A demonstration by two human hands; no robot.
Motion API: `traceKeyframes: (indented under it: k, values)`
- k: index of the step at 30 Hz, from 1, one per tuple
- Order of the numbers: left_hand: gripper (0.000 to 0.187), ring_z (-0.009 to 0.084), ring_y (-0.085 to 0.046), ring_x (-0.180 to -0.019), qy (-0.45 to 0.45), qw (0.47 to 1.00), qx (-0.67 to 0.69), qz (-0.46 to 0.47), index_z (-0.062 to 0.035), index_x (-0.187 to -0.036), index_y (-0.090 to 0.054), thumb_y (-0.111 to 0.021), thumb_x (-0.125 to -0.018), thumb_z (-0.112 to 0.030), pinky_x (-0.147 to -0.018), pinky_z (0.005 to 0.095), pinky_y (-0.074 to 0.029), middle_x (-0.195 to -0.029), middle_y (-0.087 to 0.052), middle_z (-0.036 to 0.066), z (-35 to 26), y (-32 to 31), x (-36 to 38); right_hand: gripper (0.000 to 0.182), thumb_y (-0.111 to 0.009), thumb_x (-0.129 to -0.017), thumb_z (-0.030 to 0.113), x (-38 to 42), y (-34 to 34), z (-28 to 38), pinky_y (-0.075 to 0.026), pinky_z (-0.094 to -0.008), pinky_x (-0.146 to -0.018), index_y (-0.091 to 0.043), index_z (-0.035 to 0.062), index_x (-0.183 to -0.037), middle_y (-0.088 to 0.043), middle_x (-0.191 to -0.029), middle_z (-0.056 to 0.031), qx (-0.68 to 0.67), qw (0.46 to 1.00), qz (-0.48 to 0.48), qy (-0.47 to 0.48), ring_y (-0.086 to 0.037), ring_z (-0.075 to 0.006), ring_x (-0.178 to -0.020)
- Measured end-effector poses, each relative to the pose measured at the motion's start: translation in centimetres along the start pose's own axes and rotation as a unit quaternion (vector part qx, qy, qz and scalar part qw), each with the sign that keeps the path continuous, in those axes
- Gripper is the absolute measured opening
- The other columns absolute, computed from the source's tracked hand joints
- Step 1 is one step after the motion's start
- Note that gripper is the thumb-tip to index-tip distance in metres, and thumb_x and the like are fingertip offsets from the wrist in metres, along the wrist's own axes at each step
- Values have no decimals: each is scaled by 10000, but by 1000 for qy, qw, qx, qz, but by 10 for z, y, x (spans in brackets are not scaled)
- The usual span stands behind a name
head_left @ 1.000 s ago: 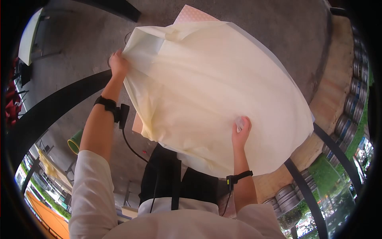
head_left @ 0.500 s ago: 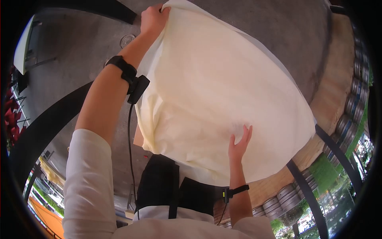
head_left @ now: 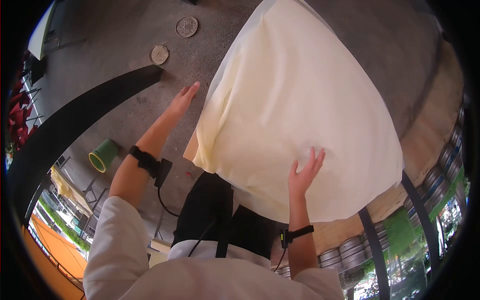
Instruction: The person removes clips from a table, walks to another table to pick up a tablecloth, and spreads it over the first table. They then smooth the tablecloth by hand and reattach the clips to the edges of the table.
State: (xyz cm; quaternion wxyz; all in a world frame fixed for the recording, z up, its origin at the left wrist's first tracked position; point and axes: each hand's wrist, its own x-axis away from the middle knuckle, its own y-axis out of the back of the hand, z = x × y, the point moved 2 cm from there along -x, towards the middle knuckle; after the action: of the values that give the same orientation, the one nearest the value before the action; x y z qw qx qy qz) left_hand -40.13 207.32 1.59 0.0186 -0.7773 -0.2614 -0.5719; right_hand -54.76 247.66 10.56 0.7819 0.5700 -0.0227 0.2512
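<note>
A large cream tablecloth (head_left: 300, 100) hangs over a table, with a whiter layer showing along its edges. Folds bunch along its left side, and a bit of brown table edge (head_left: 191, 146) shows there. My left hand (head_left: 184, 101) is off the cloth, a little left of its edge, fingers stretched out and nothing in them. My right hand (head_left: 306, 172) lies spread over the near part of the cloth, apparently touching it, without gripping. Both forearms carry black straps with small devices and cables.
Black curved frame bars (head_left: 75, 110) cross the left, with others at lower right. A green bucket (head_left: 103, 155) and round floor covers (head_left: 187, 27) lie on the dark floor. Metal kegs (head_left: 357, 250) line the right side beyond a tan strip (head_left: 340, 230).
My left hand has let go of the cloth's far left corner and come back toward me. The left edge of the cloth has shifted right. My right hand stays on it, fingers spread.
</note>
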Motion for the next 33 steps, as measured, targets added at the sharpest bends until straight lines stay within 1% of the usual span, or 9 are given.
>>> traceKeyframes:
  k: [1,4,9,13,16,25,29,32,33]
  values:
    - [825,245,-492,-1261,85,994,-4,63,-25,-1375,-477,-530,-867,-674,-1065,363,-356,-1337,-549,166,8,-2,25,663,-618,-805,70,1,-2,5,-186,-573,-1148,-380,42,-1423,-212,-1558,-219,5,1000,14,9,-169,-416,-1451]
    - [697,247,-612,-1084,85,978,8,191,-14,-1255,-589,-548,-896,-610,-953,354,-448,-1178,-652,148,48,-17,44,683,-616,-806,84,5,-12,22,-164,-579,-1153,-363,44,-1439,-213,-1561,-211,31,997,58,51,-169,-398,-1458]
    - [423,203,-661,-817,-182,977,-112,-6,25,-1057,-652,-568,-963,-379,-732,342,-502,-924,-702,81,56,-35,56,718,-607,-806,108,5,-20,48,-155,-575,-1158,-331,44,-1466,-211,-1566,-207,99,975,126,151,-189,-373,-1459]
    - [302,144,-614,-741,-150,963,-178,-138,6,-921,-630,-553,-983,-279,-664,316,-481,-820,-656,36,38,-3,78,740,-605,-803,100,6,-27,44,-166,-562,-1161,-310,48,-1480,-202,-1570,-208,108,968,161,157,-198,-363,-1458]
    - [284,127,-599,-734,-104,968,210,-90,-17,-918,-617,-568,-974,-290,-665,316,-480,-810,-642,27,59,36,54,756,-603,-803,93,9,-29,43,-176,-555,-1161,-292,56,-1492,-190,-1575,-205,122,966,163,162,-196,-357,-1460]
    - [343,154,-621,-763,-98,987,-82,100,-12,-995,-623,-691,-836,-308,-704,307,-493,-815,-662,91,142,46,79,773,-583,-796,61,8,-33,42,-196,-547,-1158,-271,72,-1504,-179,-1581,-194,102,969,156,160,-185,-359,-1464]
    - [283,228,-652,-730,-145,969,-150,-128,14,-974,-621,-645,-864,-246,-698,351,-504,-773,-655,160,140,72,88,777,-578,-794,55,9,-34,38,-194,-546,-1159,-267,72,-1506,-177,-1583,-191,96,970,154,160,-180,-361,-1465]
    - [340,238,-655,-925,-64,976,-93,-185,-21,-1078,-595,-637,-898,-306,-809,388,-499,-948,-674,148,131,101,68,778,-574,-794,51,10,-35,38,-190,-546,-1161,-265,74,-1507,-175,-1584,-191,91,971,152,159,-180,-362,-1465]
    - [383,239,-625,-999,-21,988,30,-147,-39,-1136,-569,-637,-902,-334,-861,403,-479,-1025,-654,141,136,99,62,778,-573,-794,50,9,-36,39,-189,-545,-1161,-265,75,-1507,-174,-1584,-191,92,971,151,157,-180,-362,-1465]
